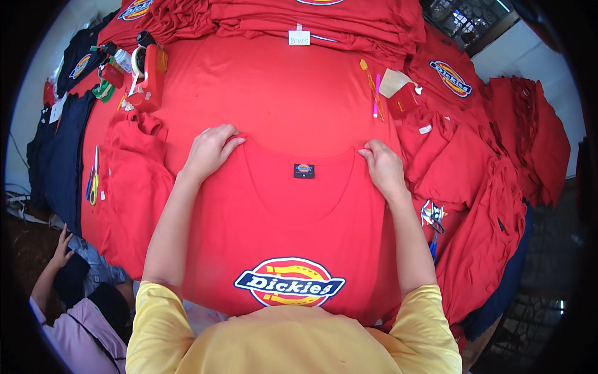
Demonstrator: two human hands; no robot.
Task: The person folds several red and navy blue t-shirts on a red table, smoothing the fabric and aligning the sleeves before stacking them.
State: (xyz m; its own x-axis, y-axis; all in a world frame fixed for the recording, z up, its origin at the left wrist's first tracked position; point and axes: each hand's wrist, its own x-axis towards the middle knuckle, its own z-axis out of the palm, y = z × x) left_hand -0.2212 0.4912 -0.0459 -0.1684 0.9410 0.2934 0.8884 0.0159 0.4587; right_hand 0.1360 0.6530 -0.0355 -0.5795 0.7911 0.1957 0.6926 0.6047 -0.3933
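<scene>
A red T-shirt [280, 230] lies spread in front of me, its printed chest emblem toward my body and its scooped neckline away from me. Inside the neck shows a small dark label [304, 171]. My left hand [212, 149] pinches the cloth at the left shoulder, beside the neckline. At the opposite shoulder, my right hand [381, 164] grips the shirt between thumb and fingers. Both arms reach forward over the shirt, which looks fairly flat between the hands.
Folded red shirts [324, 25] are stacked at the far edge. A red tape dispenser [149, 71] stands far left, with scissors [93, 177] nearer. Loose red shirts [479, 212] heap up at right, with blue-handled scissors [435, 240]. A person in lilac [87, 327] is at lower left.
</scene>
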